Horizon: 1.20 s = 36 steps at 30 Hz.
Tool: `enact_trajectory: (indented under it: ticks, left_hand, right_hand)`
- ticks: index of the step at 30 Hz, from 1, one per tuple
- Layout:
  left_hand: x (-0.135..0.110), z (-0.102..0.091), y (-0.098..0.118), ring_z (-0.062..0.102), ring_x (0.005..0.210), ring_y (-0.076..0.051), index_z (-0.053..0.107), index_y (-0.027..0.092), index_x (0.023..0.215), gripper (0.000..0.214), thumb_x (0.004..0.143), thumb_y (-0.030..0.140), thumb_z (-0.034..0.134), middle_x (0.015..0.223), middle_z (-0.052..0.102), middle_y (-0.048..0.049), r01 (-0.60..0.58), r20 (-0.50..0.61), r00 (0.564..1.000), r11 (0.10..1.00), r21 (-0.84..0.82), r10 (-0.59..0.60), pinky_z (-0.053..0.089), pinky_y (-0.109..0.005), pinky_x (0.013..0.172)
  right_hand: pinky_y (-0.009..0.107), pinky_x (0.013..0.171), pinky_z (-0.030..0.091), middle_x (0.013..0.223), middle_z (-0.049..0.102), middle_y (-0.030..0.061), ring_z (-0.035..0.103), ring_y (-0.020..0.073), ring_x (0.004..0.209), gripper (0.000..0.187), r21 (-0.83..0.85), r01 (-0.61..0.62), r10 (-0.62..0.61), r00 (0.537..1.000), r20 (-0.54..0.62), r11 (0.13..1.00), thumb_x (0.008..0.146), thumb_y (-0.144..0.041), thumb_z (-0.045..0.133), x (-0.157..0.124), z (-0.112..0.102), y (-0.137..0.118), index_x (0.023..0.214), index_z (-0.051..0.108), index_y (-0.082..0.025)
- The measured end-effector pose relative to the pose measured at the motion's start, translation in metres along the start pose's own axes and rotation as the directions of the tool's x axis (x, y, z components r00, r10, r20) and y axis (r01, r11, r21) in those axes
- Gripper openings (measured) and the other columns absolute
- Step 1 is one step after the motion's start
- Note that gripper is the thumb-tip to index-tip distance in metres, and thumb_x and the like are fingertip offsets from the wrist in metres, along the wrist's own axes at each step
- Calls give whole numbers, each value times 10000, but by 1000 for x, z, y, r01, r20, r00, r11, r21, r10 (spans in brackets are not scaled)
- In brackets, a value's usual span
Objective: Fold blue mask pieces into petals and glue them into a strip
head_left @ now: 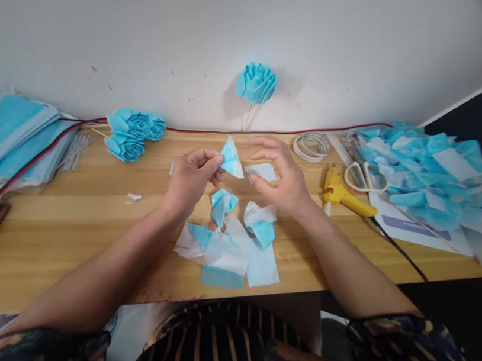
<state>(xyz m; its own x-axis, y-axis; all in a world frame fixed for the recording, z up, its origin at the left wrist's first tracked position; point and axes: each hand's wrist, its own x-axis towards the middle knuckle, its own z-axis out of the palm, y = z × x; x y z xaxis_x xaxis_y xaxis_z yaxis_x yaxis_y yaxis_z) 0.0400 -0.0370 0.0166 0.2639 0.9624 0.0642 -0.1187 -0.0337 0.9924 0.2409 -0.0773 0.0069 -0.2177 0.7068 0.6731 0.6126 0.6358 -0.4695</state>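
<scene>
Between the thumb and fingers of my left hand (197, 171) is a folded piece of blue and white mask fabric (231, 159), fanned into a triangle. My right hand (280, 175) is held just to its right, thumb and fingers apart, with nothing gripped. A white fabric rectangle (263, 172) shows behind the right thumb and fingers; I cannot tell whether they touch it. Below my hands lies a loose heap of cut blue and white fabric pieces (224, 251), some of them curled.
Finished blue fabric flowers (131, 133) lie at the back left, and another flower (256, 83) leans on the wall. Face masks (5, 133) are stacked far left. To the right are tape rolls (311, 146), a yellow glue gun (341, 193), scissors (365, 177) and piled fabric pieces (438, 177).
</scene>
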Motion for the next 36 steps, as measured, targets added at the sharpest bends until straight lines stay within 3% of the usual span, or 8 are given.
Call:
enact_trajectory:
  ticks: [8, 19, 23, 28, 36]
  left_hand:
    - [-2, 4, -1, 591, 515, -88, 666, 123, 725, 130, 842, 180, 672, 587, 647, -2, 31, 25, 999, 999, -13, -30, 491, -201, 528]
    - [-4, 6, -6, 581, 500, -94, 684, 141, 722, 201, 796, 306, 772, 588, 654, -3, -27, 17, 1000, 997, 72, 25, 483, -213, 498]
    - [-5, 7, -6, 589, 510, -98, 683, 141, 732, 182, 800, 290, 761, 590, 658, -5, -36, 29, 999, 996, 79, 33, 489, -213, 506]
    - [-6, 9, -4, 593, 521, -100, 677, 146, 727, 191, 789, 298, 774, 597, 661, -3, -37, 36, 999, 997, 73, 34, 493, -212, 507]
    - [-6, 8, -5, 592, 522, -98, 671, 141, 735, 190, 785, 293, 773, 599, 660, -1, -45, 65, 997, 996, 77, 40, 493, -206, 505]
  right_hand:
    - [564, 1048, 473, 1377, 618, 26, 515, 302, 1334, 143, 4, 43, -43, 995, 87, 999, 901, -240, 662, -1, 5, 1, 1003, 688, -337]
    - [524, 1073, 476, 1276, 663, 60, 613, 265, 1224, 44, 129, -165, 165, 986, 13, 978, 905, -287, 667, -5, 9, -3, 948, 674, -278]
    - [445, 1025, 531, 1297, 656, 70, 611, 239, 1245, 262, 312, -270, 283, 959, 5, 911, 876, -306, 700, -6, 15, 0, 1123, 617, -282]
    - [445, 1005, 558, 1293, 671, 82, 632, 248, 1227, 628, 442, -401, 388, 913, 125, 802, 852, -405, 715, -6, 18, 5, 1424, 474, -310]
    - [421, 978, 572, 1140, 727, 36, 691, 217, 1056, 648, 508, -482, 439, 873, 211, 714, 837, -419, 723, -4, 15, 3, 1438, 503, -317]
